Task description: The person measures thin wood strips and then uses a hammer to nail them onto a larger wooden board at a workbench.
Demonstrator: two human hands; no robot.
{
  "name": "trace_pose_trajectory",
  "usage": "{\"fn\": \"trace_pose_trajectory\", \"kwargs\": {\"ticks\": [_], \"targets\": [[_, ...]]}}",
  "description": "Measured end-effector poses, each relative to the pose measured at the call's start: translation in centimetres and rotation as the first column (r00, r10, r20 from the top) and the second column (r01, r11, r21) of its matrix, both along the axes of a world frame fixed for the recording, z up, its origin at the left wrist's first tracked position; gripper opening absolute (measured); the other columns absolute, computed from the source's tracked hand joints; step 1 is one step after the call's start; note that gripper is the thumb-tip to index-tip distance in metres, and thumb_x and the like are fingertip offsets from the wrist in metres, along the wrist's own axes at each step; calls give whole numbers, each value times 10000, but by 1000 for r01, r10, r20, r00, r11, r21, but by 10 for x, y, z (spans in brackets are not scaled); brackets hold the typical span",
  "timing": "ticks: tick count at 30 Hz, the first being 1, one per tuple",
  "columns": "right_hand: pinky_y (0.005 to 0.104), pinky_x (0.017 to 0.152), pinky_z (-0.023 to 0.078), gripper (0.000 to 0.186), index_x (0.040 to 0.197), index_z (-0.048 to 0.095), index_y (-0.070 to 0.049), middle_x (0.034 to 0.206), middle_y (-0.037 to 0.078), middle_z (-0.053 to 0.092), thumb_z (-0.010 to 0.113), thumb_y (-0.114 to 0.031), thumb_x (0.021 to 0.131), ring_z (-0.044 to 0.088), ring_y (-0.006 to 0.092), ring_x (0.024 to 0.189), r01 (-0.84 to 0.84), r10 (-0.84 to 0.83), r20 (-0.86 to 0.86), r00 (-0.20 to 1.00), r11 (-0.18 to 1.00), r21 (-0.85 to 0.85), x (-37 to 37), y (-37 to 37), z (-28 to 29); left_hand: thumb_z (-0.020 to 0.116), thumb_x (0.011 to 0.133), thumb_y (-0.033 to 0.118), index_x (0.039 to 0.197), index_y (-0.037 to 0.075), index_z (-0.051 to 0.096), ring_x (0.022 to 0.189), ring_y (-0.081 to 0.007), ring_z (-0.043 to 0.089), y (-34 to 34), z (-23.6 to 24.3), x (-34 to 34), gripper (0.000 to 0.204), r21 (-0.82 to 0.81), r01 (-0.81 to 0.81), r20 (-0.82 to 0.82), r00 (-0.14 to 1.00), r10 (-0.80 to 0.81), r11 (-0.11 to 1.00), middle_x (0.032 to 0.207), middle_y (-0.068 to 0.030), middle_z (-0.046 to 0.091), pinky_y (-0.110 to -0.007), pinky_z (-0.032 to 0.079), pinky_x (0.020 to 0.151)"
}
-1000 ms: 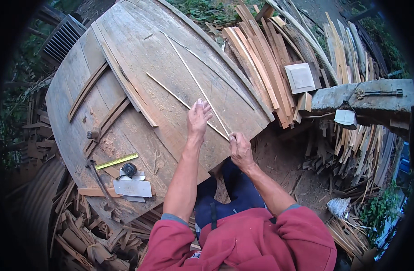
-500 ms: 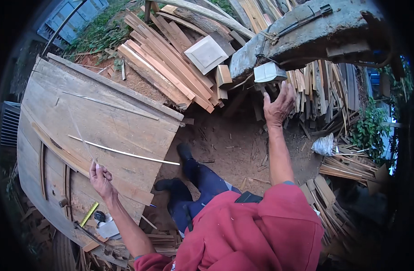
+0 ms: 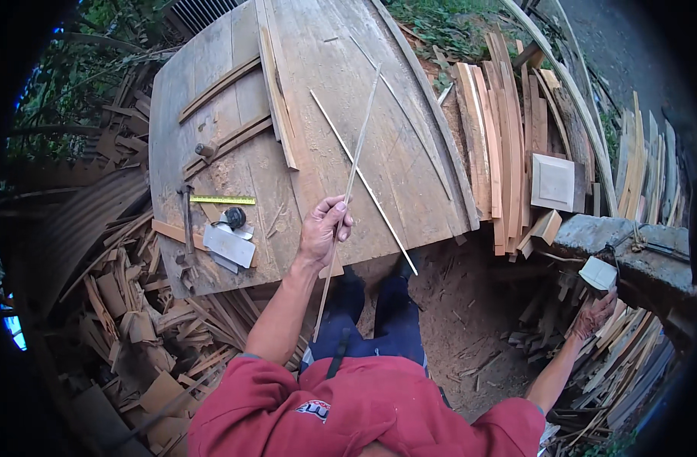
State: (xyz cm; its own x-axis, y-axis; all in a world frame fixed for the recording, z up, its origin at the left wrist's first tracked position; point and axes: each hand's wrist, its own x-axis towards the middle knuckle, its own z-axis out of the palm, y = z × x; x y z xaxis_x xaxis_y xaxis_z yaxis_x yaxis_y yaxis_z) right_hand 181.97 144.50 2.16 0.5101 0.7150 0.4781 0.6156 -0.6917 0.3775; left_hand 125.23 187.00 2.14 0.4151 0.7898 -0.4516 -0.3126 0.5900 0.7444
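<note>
My left hand (image 3: 325,231) pinches a thin wooden strip (image 3: 358,156) near its middle, over the front edge of the plank worktable (image 3: 242,175). The strip's far end reaches over the tabletop and its near end hangs toward my lap. Another thin pale strip (image 3: 379,215) lies on the table, crossing beneath the held one. Out to the right, my right hand (image 3: 594,314) reaches up just below a small white box (image 3: 598,273) on a rough grey beam (image 3: 584,232). Its fingers look stretched out by the box's lower edge; whether they touch it is unclear.
A hammer (image 3: 187,217), a yellow tape measure (image 3: 223,200) and a metal plane-like tool (image 3: 229,245) lie on the table's left part. Longer wood pieces (image 3: 276,91) rest farther back. Stacked boards (image 3: 481,137) stand right of the table; scrap wood (image 3: 150,343) heaps at left.
The view has swung right, so the table now sits ahead of me. My left hand still holds the strip. My right hand stays close to the white box, now at the far right.
</note>
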Motion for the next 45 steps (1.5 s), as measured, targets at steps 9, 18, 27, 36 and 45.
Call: {"fn": "trace_pose_trajectory", "kwargs": {"ticks": [9,18,27,36,45], "targets": [[432,942,498,721,1505,374,-85,1407,161,479,732,-170,886,555,315,1212,76,33,-314,949,941,328,-140,100,16,556,1025,147,1283,43,579,539,-104,520,-9,-11,-7,279,42,-131,25,991,130,990,777,-62,626,-228,431,498],[274,569,509,559,1547,312,-59,859,75,643,497,-149,1027,603,130,619,97,203,-768,-608,978,183,-544,246,-23,528,1026,109,1412,14,456,551,-62,538,35,-72,-20,404,296,-289,-332,863,382,911,765,-43,596,-218,446,473],[457,641,509,578,1520,390,-109,797,243,629,536,-36,965,626,430,657,-115,447,-888,-105,882,457,-578,284,-90,620,876,244,1271,50,634,1231,-327,472,119,-77,-39,440,322,917,-725,79,684,235,1101,-140,645,-575,161,1177],[509,637,492,586,1504,420,-149,794,269,625,558,-41,945,629,456,685,-190,388,-919,-75,899,395,-575,313,-110,514,919,253,1029,104,783,1204,-345,552,200,-87,-44,327,-287,951,-796,-302,525,113,1088,-130,716,-651,86,1173],[478,603,486,573,1483,461,-180,782,251,622,575,-42,939,631,405,632,-159,406,-912,-55,898,409,-575,327,-114,511,933,248,1023,98,781,1171,-308,572,218,-82,-43,322,-274,948,-846,-316,430,160,1073,-127,725,-604,153,1178]]}}
